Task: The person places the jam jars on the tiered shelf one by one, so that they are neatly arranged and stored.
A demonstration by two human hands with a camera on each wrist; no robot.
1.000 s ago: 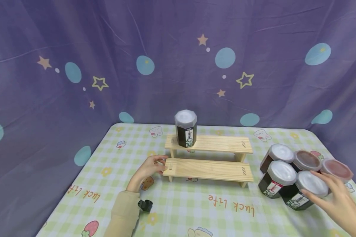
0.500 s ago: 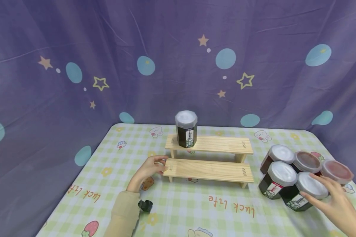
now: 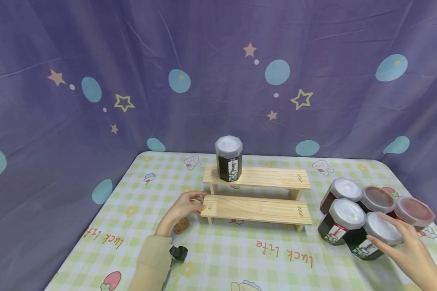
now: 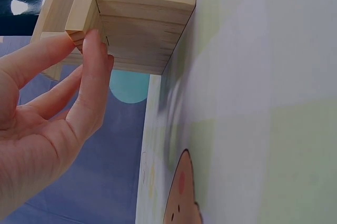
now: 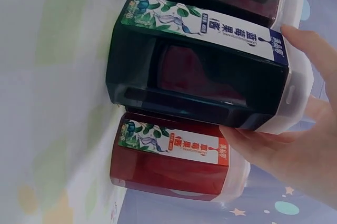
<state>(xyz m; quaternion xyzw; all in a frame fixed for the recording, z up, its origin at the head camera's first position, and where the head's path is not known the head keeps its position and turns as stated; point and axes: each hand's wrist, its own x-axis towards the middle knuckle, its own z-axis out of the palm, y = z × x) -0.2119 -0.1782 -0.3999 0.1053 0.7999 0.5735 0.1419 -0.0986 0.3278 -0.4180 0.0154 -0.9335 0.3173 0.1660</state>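
Note:
A two-step wooden shelf (image 3: 256, 209) stands mid-table. My left hand (image 3: 182, 205) pinches the left end of its lower step between thumb and fingers, as the left wrist view shows at the board's end (image 4: 81, 21). On the right, my right hand (image 3: 408, 244) grips the pale lid of a dark octagonal jar (image 5: 200, 71), thumb on one side and fingers on the other. That jar stands upright on the cloth among several others. Left of it is a dark jar with a red-topped label (image 3: 340, 226). A red jar (image 5: 168, 161) stands beside it in the right wrist view.
Another dark jar (image 3: 229, 161) with a pale lid sits on the upper step's left end. Behind the gripped jar stand a brown-lidded jar (image 3: 378, 198) and a white-lidded jar (image 3: 344, 190). A purple patterned curtain (image 3: 218, 81) hangs behind the checked tablecloth (image 3: 211, 262).
My right hand shifts slightly left over the lid of the dark jar. The left hand keeps its place at the shelf's end, and the jars stay put.

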